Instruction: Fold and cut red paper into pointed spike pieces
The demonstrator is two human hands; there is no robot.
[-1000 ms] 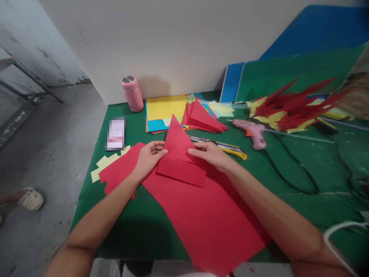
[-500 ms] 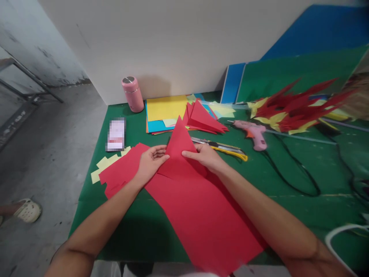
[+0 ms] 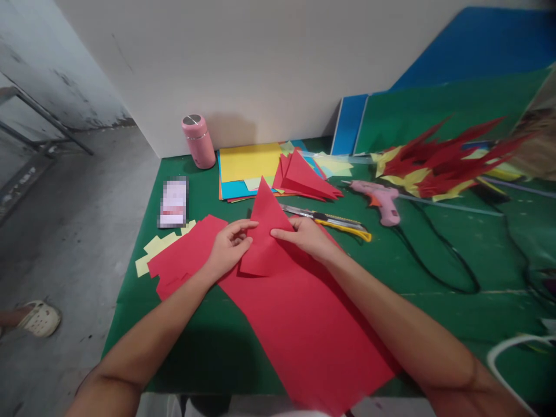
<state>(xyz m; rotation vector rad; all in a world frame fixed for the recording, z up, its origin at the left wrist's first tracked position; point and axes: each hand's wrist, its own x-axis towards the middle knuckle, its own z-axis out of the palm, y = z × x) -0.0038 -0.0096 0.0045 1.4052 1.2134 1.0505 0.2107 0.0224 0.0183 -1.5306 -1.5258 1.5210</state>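
A folded red paper triangle (image 3: 266, 231) stands on a large red sheet (image 3: 304, 324) lying on the green table (image 3: 217, 347). My left hand (image 3: 228, 249) pinches the triangle's left edge. My right hand (image 3: 310, 237) presses its right side with the fingers closed on the fold. Both hands meet at the sheet's far end.
More red sheets (image 3: 186, 258) and pale yellow scraps (image 3: 150, 255) lie left. Behind are a pink bottle (image 3: 198, 141), a phone (image 3: 174, 201), stacked coloured paper (image 3: 249, 168), red folded triangles (image 3: 306, 176), a yellow utility knife (image 3: 334, 222), a pink glue gun (image 3: 380, 200) with black cord, and a red-yellow paper craft (image 3: 443, 162). A person's shoe (image 3: 39, 318) shows on the floor.
The fold has narrowed into a slimmer triangle as my hands moved closer together. The lower flap that hung out before is now tucked in.
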